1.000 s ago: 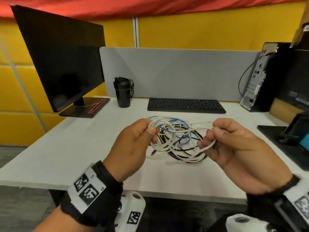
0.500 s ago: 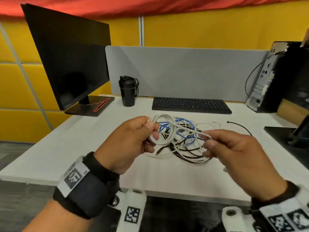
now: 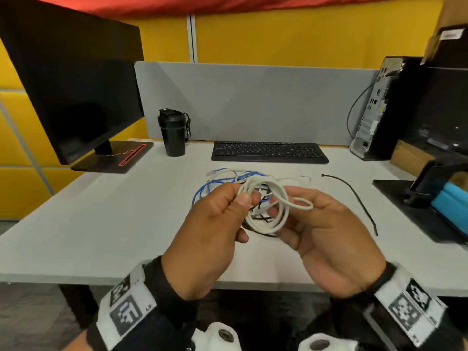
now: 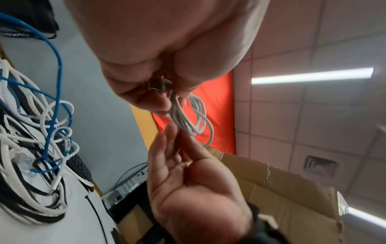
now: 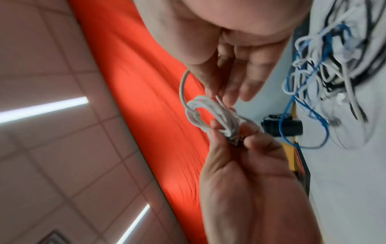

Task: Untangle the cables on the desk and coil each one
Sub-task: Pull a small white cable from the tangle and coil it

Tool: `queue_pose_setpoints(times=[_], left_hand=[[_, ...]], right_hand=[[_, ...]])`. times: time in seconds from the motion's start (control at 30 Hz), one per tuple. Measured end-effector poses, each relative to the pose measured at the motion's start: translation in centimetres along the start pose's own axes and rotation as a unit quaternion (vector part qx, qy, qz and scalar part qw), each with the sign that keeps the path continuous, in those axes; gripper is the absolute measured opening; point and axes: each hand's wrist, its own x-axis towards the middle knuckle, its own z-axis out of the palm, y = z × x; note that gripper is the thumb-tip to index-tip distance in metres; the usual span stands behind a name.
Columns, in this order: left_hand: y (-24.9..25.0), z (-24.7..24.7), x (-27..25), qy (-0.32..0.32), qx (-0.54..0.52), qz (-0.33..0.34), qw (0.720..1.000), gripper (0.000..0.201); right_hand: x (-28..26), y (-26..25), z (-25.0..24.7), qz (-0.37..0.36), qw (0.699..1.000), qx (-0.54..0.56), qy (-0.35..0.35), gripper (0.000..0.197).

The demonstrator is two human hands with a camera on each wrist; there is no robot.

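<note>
- Yellow wall panels (image 3: 304, 39) enclose the cubicle, with a red cloth (image 3: 228, 3) above and a grey divider (image 3: 253, 102) along the back edge of the white desk (image 3: 88, 224).
- A black monitor (image 3: 76, 84) stands at the far left, a computer tower (image 3: 379, 110) at the far right with a cardboard box (image 3: 448, 34) on top.
- A black keyboard (image 3: 268, 152) lies against the divider; a black tumbler (image 3: 173, 134) stands between it and the monitor.
- The tangle of blue, white and black cables (image 3: 215, 183) lies on the desk in front of the keyboard; a black cable tie (image 3: 354, 196) lies apart to its right.
- The white cable coil (image 3: 268, 206) is held above the tangle, now nearer the desk's front edge and rounder than half a second ago.
- The left hand (image 3: 215, 236) pinches the coil's loops between thumb and fingers.
- The right hand (image 3: 329, 236) has come in close; its loosely extended fingers lead the last loose loop (image 3: 301, 202) onto the coil, where earlier they pulled a strand out sideways.
</note>
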Motion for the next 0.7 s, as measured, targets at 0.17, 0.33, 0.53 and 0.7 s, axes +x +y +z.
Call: queue_pose_setpoints(times=[0.17,0.33,0.53,0.7], left_hand=[[-0.8,-0.3,0.2,0.009,0.109,0.061,0.992,0.031],[-1.5,-1.0,1.0,0.082,0.127,0.062,0.987,0.025],[-1.3,-0.8,0.8,0.142,0.187,0.115,0.965,0.021],[-1.2,1.3,-0.8,0.098,0.210,0.170,0.958,0.019]], right_hand=[[-0.1,0.7,0.2,0.136,0.988,0.050,-0.044,0.040],[0.0,0.7,0.0,0.102,0.994,-0.049,-0.007,0.035],[-1.9,0.5,1.7,-0.095,0.949,-0.300,-0.003,0.016],[-1.3,1.2,1.0,0.029,0.978,-0.195,0.064,0.024]])
